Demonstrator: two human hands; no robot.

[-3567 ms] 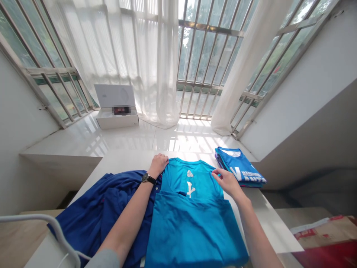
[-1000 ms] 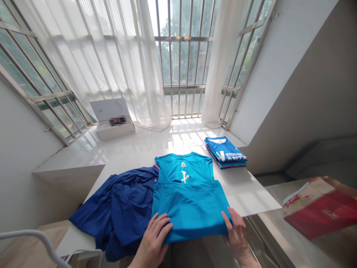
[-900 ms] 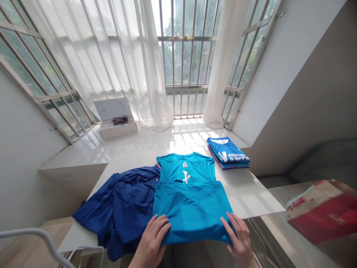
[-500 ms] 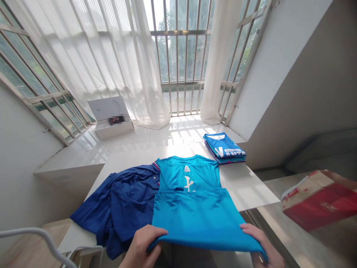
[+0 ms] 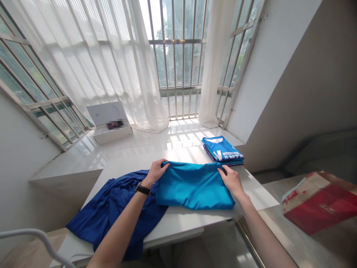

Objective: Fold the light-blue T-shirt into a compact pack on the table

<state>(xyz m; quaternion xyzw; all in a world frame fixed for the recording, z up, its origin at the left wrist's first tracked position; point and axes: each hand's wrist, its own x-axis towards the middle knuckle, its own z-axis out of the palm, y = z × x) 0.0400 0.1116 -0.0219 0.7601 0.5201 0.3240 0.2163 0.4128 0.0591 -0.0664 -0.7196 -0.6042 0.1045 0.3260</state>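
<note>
You are grasping the turquoise T-shirt [image 5: 193, 185], folded over on the white table [image 5: 189, 221], with both hands: your left hand [image 5: 157, 171] clenches its far left corner, and your right hand [image 5: 231, 180] pinches its far right edge. Just left of it lies one crumpled navy shirt [image 5: 117, 212], under your left forearm [image 5: 119, 223], which wears a black wristwatch [image 5: 143, 188]. Just beyond your right hand sits one stack of folded blue jerseys [image 5: 222, 150]. On the window ledge [image 5: 167, 143], an open white box [image 5: 110, 128] holds one blurred item; a red-and-kraft paper parcel [image 5: 320, 203] lies on the counter to your right.

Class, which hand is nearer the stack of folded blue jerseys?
Right. The right hand, on the teal shirt, sits just in front of the stack; the left hand is farther left, across the shirt.
</note>
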